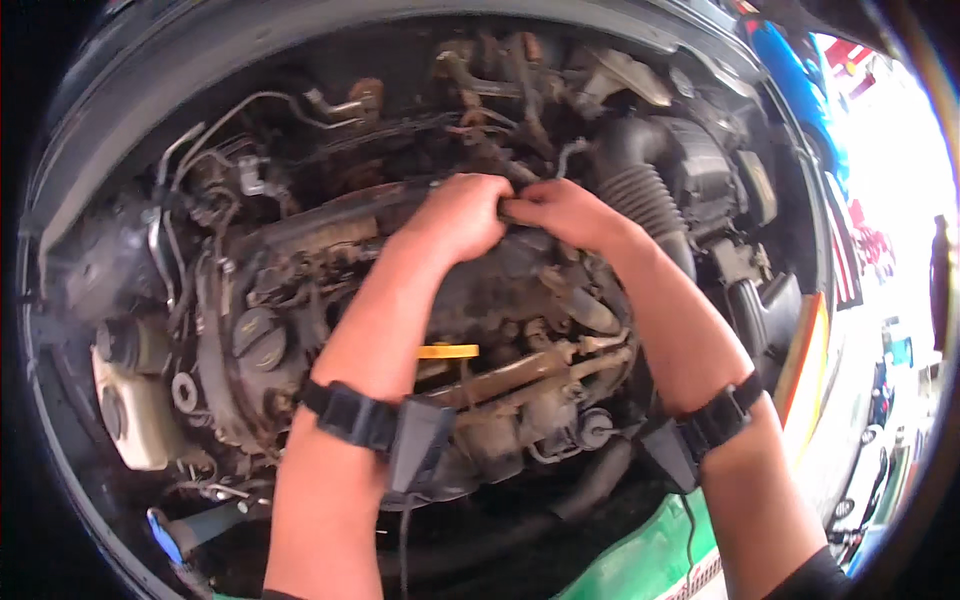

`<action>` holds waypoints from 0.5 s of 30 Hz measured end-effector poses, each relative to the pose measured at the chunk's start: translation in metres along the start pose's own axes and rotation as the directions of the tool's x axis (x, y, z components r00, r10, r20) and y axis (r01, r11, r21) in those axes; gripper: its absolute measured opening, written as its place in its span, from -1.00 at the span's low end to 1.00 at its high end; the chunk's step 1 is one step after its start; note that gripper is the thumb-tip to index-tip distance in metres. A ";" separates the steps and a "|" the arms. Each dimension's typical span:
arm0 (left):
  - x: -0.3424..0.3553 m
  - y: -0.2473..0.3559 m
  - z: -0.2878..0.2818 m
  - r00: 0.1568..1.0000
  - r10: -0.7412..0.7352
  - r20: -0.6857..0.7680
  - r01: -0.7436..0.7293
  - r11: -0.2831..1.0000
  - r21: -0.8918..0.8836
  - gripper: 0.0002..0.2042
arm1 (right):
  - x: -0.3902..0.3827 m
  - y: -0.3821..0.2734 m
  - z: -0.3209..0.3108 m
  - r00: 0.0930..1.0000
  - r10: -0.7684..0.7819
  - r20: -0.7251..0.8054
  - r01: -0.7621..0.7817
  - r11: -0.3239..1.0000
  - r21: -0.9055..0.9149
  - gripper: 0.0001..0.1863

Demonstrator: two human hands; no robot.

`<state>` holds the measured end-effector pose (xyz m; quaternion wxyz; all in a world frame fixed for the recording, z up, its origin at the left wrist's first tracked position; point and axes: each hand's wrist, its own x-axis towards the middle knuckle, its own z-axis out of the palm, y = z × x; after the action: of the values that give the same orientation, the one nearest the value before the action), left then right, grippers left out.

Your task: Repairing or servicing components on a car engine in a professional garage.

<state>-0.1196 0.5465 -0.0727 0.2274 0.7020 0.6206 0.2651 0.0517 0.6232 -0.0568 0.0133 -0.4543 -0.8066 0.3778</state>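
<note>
The left hand is curled, back upward, above the dark, dust-covered engine; whether it grips anything cannot be told. The right hand adjoins it, thumb and fingers pinched narrow on a small dark part located between both hands. At left stands an off-white plastic reservoir; its contents cannot be determined. At upper right is a closed black plastic box, interior hidden, with a ribbed black hose. Both forearms extend forward and converge
</note>
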 end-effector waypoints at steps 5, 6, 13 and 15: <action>0.000 -0.003 0.002 0.999 0.035 -0.017 -0.035 0.999 0.011 -0.68 | 0.002 -0.004 -0.003 1.000 0.000 0.023 0.002 0.998 -0.070 -0.49; -0.001 -0.003 0.003 0.998 0.049 -0.026 -0.049 0.999 0.018 -0.68 | 0.002 -0.004 -0.002 1.000 0.001 0.025 0.001 0.998 -0.062 -0.49; 0.001 -0.007 0.006 0.998 0.059 -0.032 -0.060 0.998 -0.021 -0.66 | -0.001 0.001 -0.001 1.000 -0.020 -0.022 0.019 0.998 -0.055 -0.57; 0.002 -0.008 0.006 0.999 0.047 -0.021 -0.047 0.999 -0.024 -0.66 | -0.001 0.001 -0.001 0.997 -0.066 -0.049 0.064 0.997 -0.040 -0.57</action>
<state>-0.1213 0.5497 -0.0823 0.2234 0.7109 0.6030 0.2848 0.0532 0.6235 -0.0568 0.0370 -0.4374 -0.8275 0.3501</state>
